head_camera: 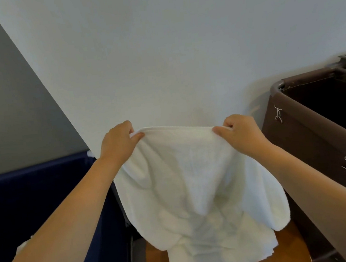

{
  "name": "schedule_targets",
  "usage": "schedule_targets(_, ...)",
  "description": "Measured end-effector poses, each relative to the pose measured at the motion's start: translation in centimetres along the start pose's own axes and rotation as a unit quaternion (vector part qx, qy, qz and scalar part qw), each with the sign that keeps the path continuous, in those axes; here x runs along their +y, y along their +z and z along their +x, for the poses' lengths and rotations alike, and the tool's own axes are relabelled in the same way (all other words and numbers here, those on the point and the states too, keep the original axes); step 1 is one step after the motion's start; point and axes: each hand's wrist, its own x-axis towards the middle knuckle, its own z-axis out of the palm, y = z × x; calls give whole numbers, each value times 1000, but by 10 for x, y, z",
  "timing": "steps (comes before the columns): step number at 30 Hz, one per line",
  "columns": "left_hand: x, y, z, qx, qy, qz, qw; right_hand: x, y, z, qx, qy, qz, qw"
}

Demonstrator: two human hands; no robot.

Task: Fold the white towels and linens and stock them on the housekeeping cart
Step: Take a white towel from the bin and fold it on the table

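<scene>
A white towel [185, 172] hangs in front of me, stretched along its top edge between both hands. My left hand [116, 142] pinches the top left corner, thumb over the hem. My right hand [239, 131] pinches the top right corner the same way. The towel's lower part drapes down onto a stack of folded white linen [202, 260] lying on a round wooden surface [290, 244]. The towel hides most of that stack.
A brown fabric cart bin [308, 129] with an open dark interior stands at the right, close to my right forearm. A dark blue fabric bin [36, 198] stands at the left under my left arm. A pale wall [160, 57] is straight ahead.
</scene>
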Motion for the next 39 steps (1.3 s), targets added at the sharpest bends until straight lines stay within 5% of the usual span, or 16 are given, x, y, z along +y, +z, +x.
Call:
schedule_targets(3, 14, 3, -3, -66, -18, 14, 998, -6, 7, -3, -25, -20, -13, 999)
schedule_targets(6, 53, 1, -14, -132, 62, -51, 988, -20, 15, -8, -64, -56, 2, 996)
schedule_targets(11, 98, 5, -30, -357, 70, -345, 865, -31, 16, -13, -86, -71, 110, 988)
schedule_targets(19, 120, 23, -34, -338, 49, -374, 862, -17, 4, -9, -89, -57, 164, 981)
schedule_targets(25, 127, 22, -21, -223, -11, -478, 850, -1, -3, -7, -148, -70, 158, 974)
schedule_targets(30, 125, 18, -11, -188, -54, -548, 813, 11, 7, -3, -122, -78, -16, 989)
schedule_targets(36, 109, 11, -5, -202, -52, -577, 789, 11, 23, -14, -152, -96, -168, 969)
schedule_targets(39, 99, 10, -3, -227, -73, -620, 747, 4, 26, -13, -151, -108, -246, 951)
